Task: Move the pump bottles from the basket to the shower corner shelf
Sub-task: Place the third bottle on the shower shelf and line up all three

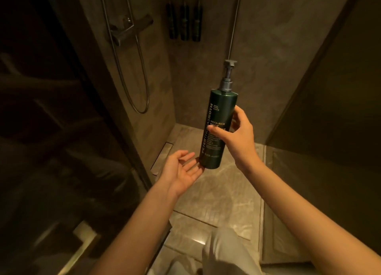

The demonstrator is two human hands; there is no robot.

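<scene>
Green pump bottle [217, 130]: one, right hand [237, 134] gripping.

Counts: 1 dark green pump bottle [217, 130] in hand, upright. 3 dark bottles on back wall [184, 20], side by side in a row. 2 hands: left hand [181, 169], right hand [237, 134]. 1 shower hose [132, 68] looping down left wall. 1 mixer valve [127, 30].

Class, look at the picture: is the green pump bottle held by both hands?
No: only the right hand grips the bottle at mid-body, while the left hand lies open, palm up, by its base.
</scene>
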